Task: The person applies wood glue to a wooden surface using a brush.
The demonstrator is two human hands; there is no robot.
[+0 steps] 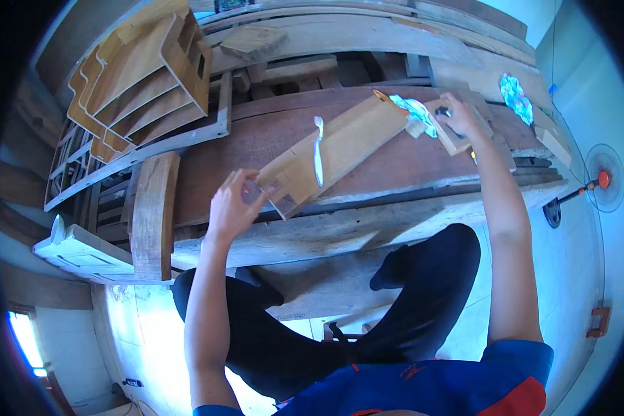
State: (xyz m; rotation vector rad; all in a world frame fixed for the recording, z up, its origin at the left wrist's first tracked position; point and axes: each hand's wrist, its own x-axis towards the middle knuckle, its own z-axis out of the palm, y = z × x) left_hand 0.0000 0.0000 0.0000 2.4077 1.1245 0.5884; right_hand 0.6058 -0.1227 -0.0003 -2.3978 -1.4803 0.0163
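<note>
A long light-brown board lies slanted across the dark wooden bench top. At its lower left end is my left hand, fingers apart and curved around a small see-through piece I cannot make out clearly. A white toothbrush rests across the board. My right hand is at a wooden block on the right, its fingers closed on a small dark object. Between that block and the board's upper end lies a crumpled blue-and-white cloth, beside an orange-brown handle.
A wooden shelf organizer stands at the back left. A thick plank crosses the bench's left end. Another patterned cloth lies at the right. Stacked boards run along the back, and a fan stands at the far right.
</note>
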